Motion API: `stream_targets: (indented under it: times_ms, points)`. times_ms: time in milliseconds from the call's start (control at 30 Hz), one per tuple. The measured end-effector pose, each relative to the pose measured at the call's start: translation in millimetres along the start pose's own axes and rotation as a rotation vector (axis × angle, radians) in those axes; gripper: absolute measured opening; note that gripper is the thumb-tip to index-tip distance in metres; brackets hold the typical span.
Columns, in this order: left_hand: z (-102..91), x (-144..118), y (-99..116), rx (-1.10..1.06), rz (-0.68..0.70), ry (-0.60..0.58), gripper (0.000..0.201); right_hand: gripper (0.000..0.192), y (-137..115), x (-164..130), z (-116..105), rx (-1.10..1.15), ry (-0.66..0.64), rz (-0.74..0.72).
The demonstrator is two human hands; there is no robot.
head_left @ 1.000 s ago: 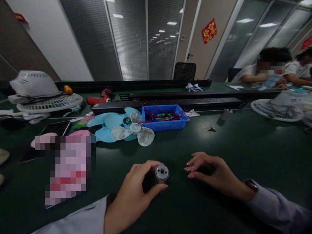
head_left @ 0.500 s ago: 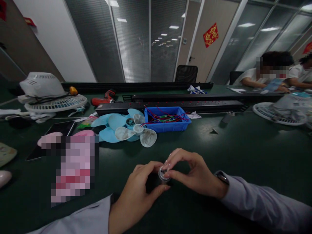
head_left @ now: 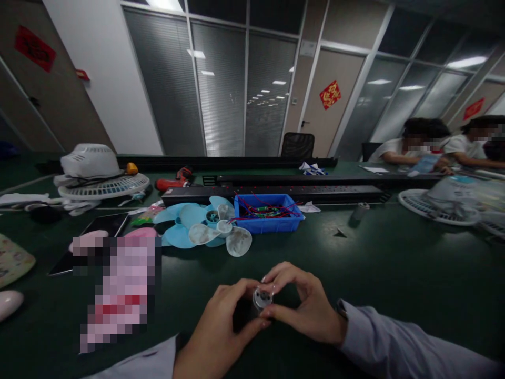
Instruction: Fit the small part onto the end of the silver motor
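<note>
The dark green worktop (head_left: 366, 273) spans the view, its near side cut off below; its surface runs from the hands forward to the blades and bin, and past the right forearm towards the right border. A long black bar (head_left: 335, 195) bounds this stretch at the back. White fan parts (head_left: 92, 160) sit far left, and another fan assembly (head_left: 445, 202) far right, partly cut off. A pink item (head_left: 126, 284), blurred into blocks, lies left of the hands. Fan blades (head_left: 187, 234), blue and whitish, overlap just beside the blue bin (head_left: 272, 225), whose tangled wires hide its floor. The left hand (head_left: 221, 326) curls around a metal cylinder (head_left: 263, 299), near the front centre of the worktop; the right hand (head_left: 307, 305) closes thumb and fingers on its top rim. Fingers cover its sides, and its base is hard to make out.
</note>
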State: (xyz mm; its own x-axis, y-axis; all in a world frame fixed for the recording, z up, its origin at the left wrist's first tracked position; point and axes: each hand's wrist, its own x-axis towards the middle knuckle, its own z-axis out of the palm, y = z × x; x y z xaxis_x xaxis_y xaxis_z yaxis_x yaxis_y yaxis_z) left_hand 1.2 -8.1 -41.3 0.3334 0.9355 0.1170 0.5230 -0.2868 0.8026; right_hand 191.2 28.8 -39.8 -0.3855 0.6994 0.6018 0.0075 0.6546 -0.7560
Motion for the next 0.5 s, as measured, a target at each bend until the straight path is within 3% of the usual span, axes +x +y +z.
stream_targets:
  times_ms: [233,400,500]
  points:
    - [1.5,1,-6,-0.006,-0.014,-0.013,0.029,0.045,0,-1,1,-0.024,0.042,-0.027]
    - [7.1,1,-16,0.033,0.033,0.045,0.037,0.03,-6,1,0,-0.081,-0.047,-0.068]
    - [9.1,4,-23,0.056,0.04,0.1,0.039,0.027,-8,1,1,-0.106,-0.029,-0.047]
